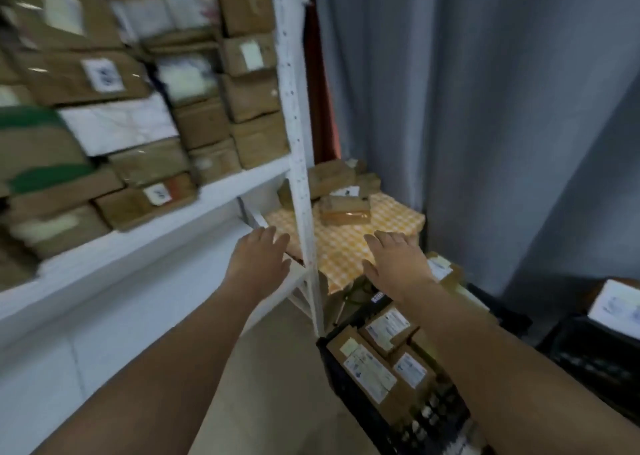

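Both forearms extend forward from the bottom edge of the view, one on each side of the white shelf upright.

1. Hands. The left hand is just left of the upright, level with the end of the lower shelf board. The right hand is to the right of the upright, above the near edge of the tabletop with its yellow checked cloth. Both hands have the fingers spread and nearly straight and hold nothing. It cannot be told whether the right palm touches the cloth.

2. Work item. The taped brown parcel lies flat on the tabletop, right of the upright and beyond both hands, apart from them. A loose pile of parcels lies behind it, partly hidden by the upright.

3. Judgement. The two-handed spread suits picking up a flat parcel by its ends. The left hand must pass round the upright to reach it.

4. Surroundings. Stacked cardboard parcels fill the shelf left of the upright; motion blur makes their labels unreadable. A black crate stands on the floor below and right of the upright, under the right forearm, with labelled parcels packed label-up, presumably so they can be read. A grey curtain hangs right of the upright.
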`<state>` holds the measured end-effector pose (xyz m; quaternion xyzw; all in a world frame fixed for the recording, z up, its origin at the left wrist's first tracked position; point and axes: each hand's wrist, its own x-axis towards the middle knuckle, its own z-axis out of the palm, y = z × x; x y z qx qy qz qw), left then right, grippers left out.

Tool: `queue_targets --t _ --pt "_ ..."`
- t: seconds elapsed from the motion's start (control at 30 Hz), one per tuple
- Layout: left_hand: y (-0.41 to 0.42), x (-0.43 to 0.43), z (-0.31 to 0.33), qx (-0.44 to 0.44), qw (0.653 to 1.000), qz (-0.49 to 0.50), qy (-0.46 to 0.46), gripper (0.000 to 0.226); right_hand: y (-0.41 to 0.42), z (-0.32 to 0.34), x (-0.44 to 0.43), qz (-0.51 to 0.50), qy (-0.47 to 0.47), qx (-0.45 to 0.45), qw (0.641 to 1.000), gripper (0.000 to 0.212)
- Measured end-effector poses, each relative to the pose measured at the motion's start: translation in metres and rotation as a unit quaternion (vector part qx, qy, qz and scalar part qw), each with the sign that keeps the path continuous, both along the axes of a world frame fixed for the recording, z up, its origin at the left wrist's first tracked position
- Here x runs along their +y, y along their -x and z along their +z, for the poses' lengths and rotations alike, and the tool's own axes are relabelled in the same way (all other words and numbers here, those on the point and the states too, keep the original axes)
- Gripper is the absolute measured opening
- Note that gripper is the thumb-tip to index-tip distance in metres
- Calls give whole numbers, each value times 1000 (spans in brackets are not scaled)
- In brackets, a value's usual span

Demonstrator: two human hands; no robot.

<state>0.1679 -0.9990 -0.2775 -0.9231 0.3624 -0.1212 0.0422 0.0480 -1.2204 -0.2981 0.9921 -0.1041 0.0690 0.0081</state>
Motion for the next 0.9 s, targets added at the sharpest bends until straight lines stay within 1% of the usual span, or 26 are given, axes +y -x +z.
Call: queue_targets --t 0.2,0.43,0.53,0.67,0.77,0.9 --pt "20 99 86 -106 991 78 21 50 -30 82 84 105 -14 -120 987 48" --pt "51 210 150 -199 967 158 -1 49 -62 147 202 242 -54 -188 951 51" --pt "68 257 169 -226 958 177 -17 53 -70 166 253 290 -72 -216 930 51" --pt "77 325 182 -263 944 198 -20 58 -84 185 324 334 -70 -232 911 51" --pt "70 377 188 -272 935 227 -27 61 -95 194 382 354 -101 -251 895 51" --pt "43 447 194 -281 932 229 -15 61 -113 195 461 366 -120 -260 885 52"
